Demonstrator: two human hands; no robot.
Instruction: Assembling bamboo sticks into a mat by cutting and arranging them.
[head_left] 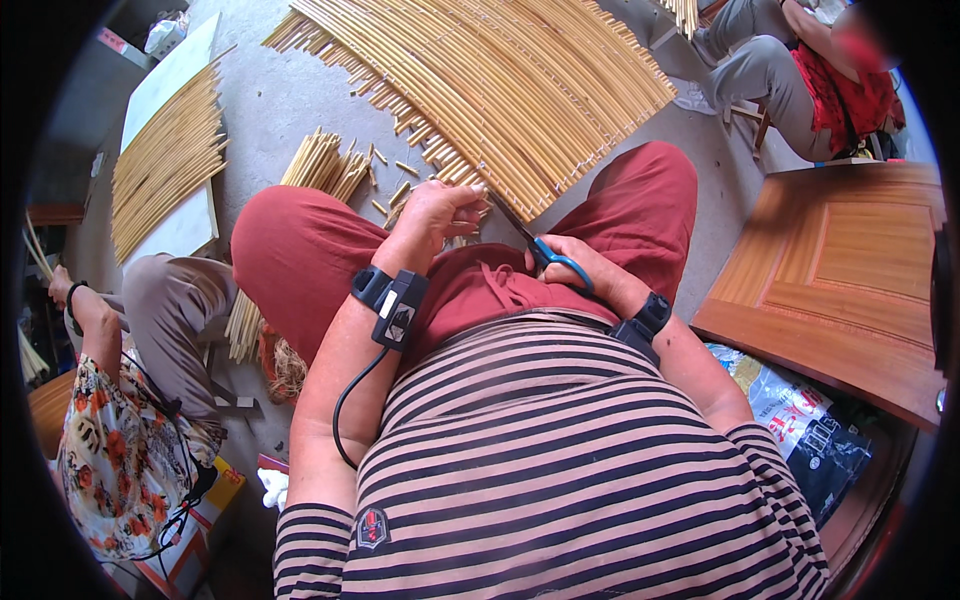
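A large mat of yellow reed-like sticks [500,90], tied across with thin pale cords, spreads on the floor before my knees. Its near corner reaches between my legs. My left hand [440,215] is at that corner, thumb and fingers pinched together; what they hold is too small to make out. My right hand [577,266] grips scissors with blue handles [566,262] close to my lap. Their dark blades point up and left along the mat's near edge, towards my left fingertips. Short cut stick ends [400,190] lie by the left hand.
A bundle of sticks [325,165] lies beyond my left knee. More sticks [170,160] rest on a white board [200,215] further left. One person [120,440] sits at my left holding sticks, another [810,90] at the far right. A wooden panel [830,270] stands at my right.
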